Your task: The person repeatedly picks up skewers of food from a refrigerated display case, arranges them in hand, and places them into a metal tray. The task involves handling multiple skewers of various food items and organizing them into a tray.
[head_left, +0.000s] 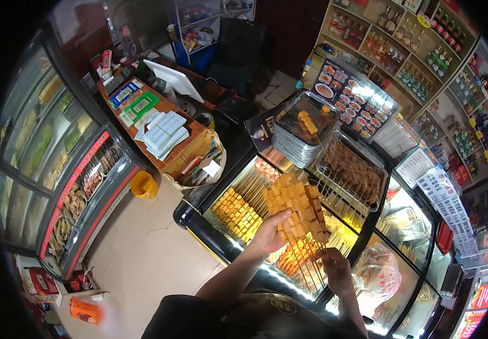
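A bunch of skewers threaded with flat tan squares, seemingly dried tofu (295,203), is held up over a lit glass display case (223,250). My left hand (271,234) grips the bunch from its left side, thumb across the squares. Lower right, my right hand (336,265) has its fingers closed around the thin sticks near the bottom of the squares. Beneath and around the bunch, the case shows yellow cubed skewers (235,212) and orange-red skewers (297,256). Part of the case's contents is hidden behind my hands and the bunch.
Metal trays (295,144) are stacked beyond the bunch, a skewer with tan pieces on top. Beside them stands a tray of brown meat skewers (350,169). A plastic bag (377,273) lies right of my right hand. A yellow bin (144,185) stands by the left refrigerated cabinet (95,220).
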### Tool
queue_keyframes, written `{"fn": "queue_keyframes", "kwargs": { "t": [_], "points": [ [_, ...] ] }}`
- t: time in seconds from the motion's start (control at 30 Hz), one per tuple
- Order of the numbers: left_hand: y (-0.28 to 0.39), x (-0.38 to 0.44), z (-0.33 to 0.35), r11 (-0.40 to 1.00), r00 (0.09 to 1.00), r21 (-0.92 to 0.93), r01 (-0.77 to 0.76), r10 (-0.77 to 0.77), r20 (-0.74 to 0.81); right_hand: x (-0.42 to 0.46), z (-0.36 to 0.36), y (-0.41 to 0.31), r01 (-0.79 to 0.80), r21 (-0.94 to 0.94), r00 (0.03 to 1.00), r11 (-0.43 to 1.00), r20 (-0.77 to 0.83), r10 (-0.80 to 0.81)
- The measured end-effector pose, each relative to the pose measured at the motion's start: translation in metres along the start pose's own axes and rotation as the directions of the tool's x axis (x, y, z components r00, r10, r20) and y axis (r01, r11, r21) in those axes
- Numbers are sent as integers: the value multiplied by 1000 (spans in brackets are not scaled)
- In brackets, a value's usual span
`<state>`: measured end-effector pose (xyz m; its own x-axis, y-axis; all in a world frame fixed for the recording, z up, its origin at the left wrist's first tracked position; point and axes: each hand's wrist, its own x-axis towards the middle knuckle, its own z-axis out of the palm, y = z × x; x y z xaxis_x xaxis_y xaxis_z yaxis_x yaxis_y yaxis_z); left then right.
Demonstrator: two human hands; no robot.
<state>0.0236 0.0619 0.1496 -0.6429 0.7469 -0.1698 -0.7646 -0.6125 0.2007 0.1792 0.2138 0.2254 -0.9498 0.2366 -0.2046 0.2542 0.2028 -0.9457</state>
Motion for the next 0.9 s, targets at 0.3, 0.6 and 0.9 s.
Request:
{"fn": "queue_keyframes", "kwargs": {
  "t": [0.3,0.6,0.9],
  "points": [
    [0,1,-5,996,991,-54,-73,78,110,2,1,0,244,-215,944,945,-169,-282],
    [7,-8,-1,996,982,1,-92,91,163,2,6,-35,240,-368,938,898,-152,-313],
    [14,-10,0,997,970,-34,-70,76,231,-1,7,-55,320,-565,903,760,-61,-426]
  ]
}}
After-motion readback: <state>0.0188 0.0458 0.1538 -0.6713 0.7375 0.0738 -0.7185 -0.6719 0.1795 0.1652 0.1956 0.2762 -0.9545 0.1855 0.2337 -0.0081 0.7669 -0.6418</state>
